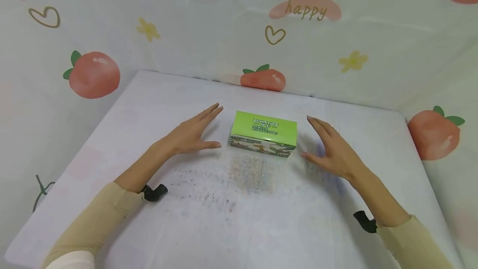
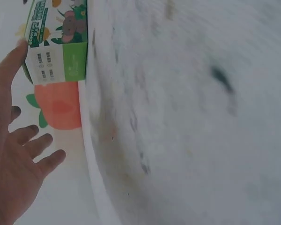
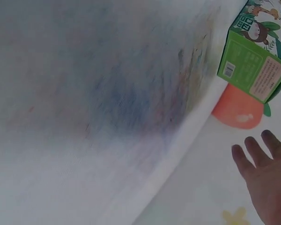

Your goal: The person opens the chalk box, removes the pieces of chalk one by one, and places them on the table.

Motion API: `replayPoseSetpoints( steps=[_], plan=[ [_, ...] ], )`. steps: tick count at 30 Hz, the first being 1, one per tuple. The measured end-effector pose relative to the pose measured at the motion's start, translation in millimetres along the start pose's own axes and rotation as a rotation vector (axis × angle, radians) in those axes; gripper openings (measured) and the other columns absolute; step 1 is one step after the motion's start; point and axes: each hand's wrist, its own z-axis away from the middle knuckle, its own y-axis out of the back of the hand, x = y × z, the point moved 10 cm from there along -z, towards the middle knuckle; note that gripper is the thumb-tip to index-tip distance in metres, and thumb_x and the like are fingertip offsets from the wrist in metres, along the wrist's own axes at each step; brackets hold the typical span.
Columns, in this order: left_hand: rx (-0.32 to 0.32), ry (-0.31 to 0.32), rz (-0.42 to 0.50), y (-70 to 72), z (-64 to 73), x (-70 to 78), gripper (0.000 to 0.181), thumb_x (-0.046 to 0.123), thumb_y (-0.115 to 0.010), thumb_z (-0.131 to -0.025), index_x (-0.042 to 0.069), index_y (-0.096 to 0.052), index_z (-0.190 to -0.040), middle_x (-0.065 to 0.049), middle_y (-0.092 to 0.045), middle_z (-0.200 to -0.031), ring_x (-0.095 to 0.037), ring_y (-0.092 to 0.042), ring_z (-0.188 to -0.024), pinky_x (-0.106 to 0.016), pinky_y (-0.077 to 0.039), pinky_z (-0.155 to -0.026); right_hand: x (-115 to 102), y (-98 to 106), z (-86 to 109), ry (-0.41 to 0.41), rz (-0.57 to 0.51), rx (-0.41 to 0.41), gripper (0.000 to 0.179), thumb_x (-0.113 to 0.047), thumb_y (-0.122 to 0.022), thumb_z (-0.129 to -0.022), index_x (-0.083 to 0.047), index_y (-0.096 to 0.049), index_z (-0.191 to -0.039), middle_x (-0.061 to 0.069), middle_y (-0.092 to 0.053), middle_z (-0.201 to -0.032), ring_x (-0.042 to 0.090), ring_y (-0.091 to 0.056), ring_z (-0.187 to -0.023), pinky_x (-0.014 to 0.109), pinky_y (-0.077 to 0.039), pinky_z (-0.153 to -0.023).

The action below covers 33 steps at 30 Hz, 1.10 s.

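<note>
"Head view, from the left: what comes first?"

"A beige sleeve (image 1: 95, 215), then a black gadget (image 1: 154, 193) under the left wrist. Ahead of them is the left hand (image 1: 186, 137), fingers stretched out, thumb spread, holding nothing."

"And inward of that hand?"

"A green-topped box (image 1: 263, 130), between the two hands and apart from both, resting on the white table (image 1: 261, 231). Smudges (image 1: 252, 173) mark the table on its near side."

"Then the right hand?"

"The right hand (image 1: 336, 150) is off the box's other end: fingers extended, thumb apart, nothing in its grasp. A second black gadget (image 1: 365, 221) sits by its wrist."

"Which step is this?"

"I'd judge it positioning: the hands flank the box, with no contact at this moment."

"And what does a next move call for?"

"To take hold, probably both palms coming inward evenly, so neither shoves nor twists the box."
</note>
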Motion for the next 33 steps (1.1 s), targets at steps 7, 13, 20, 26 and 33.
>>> replayPoseSetpoints(
  steps=[7,13,20,26,33],
  plan=[
    [0.035,-0.037,0.129,1.1,-15.9,4.2,0.094,0.049,-0.078,-0.083,0.023,-0.027,-0.158,0.002,-0.021,-0.164,-0.021,-0.020,-0.150,-0.053,-0.032,-0.118,-8.3,-0.9,-13.9,0.073,-0.238,0.060,0.097,-0.015,-0.085,-0.077,-0.018,-0.030,-0.157,0.005,-0.042,-0.153,0.031,-0.044,-0.134,0.044,-0.046,-0.103],
    [0.080,-0.106,0.221,4.0,-27.4,11.4,0.090,0.039,-0.083,-0.082,0.019,-0.035,-0.156,-0.002,-0.031,-0.160,-0.020,-0.026,-0.148,-0.048,-0.032,-0.118,-23.0,1.6,-23.5,0.092,-0.316,0.069,0.096,-0.008,-0.085,-0.077,-0.018,-0.032,-0.156,0.005,-0.044,-0.151,0.032,-0.044,-0.134,0.047,-0.045,-0.107],
    [0.086,-0.159,0.388,2.4,-33.0,17.7,0.089,0.023,-0.087,-0.078,0.009,-0.039,-0.152,-0.013,-0.036,-0.157,-0.024,-0.037,-0.142,-0.041,-0.043,-0.112,-21.0,-4.3,-36.8,0.096,-0.318,0.051,0.089,-0.014,-0.085,-0.078,-0.019,-0.038,-0.154,0.003,-0.047,-0.149,0.028,-0.045,-0.134,0.048,-0.045,-0.106],
    [0.029,-0.147,0.474,-8.3,-40.5,19.5,0.092,0.022,-0.086,-0.080,0.006,-0.035,-0.154,-0.009,-0.037,-0.157,-0.027,-0.041,-0.140,-0.038,-0.043,-0.113,-19.7,-10.3,-44.6,0.095,-0.372,0.027,0.085,-0.013,-0.085,-0.079,-0.016,-0.041,-0.152,0.006,-0.049,-0.147,0.027,-0.046,-0.133,0.049,-0.044,-0.106],
    [-0.007,-0.115,0.522,-18.1,-47.5,19.5,0.092,0.021,-0.086,-0.079,0.006,-0.035,-0.154,-0.010,-0.042,-0.153,-0.024,-0.047,-0.136,-0.035,-0.044,-0.112,-20.0,-26.5,-51.7,0.035,-0.380,-0.071,0.081,-0.023,-0.085,-0.081,-0.020,-0.043,-0.151,0.007,-0.048,-0.149,0.025,-0.044,-0.135,0.051,-0.041,-0.110]
  ],
)
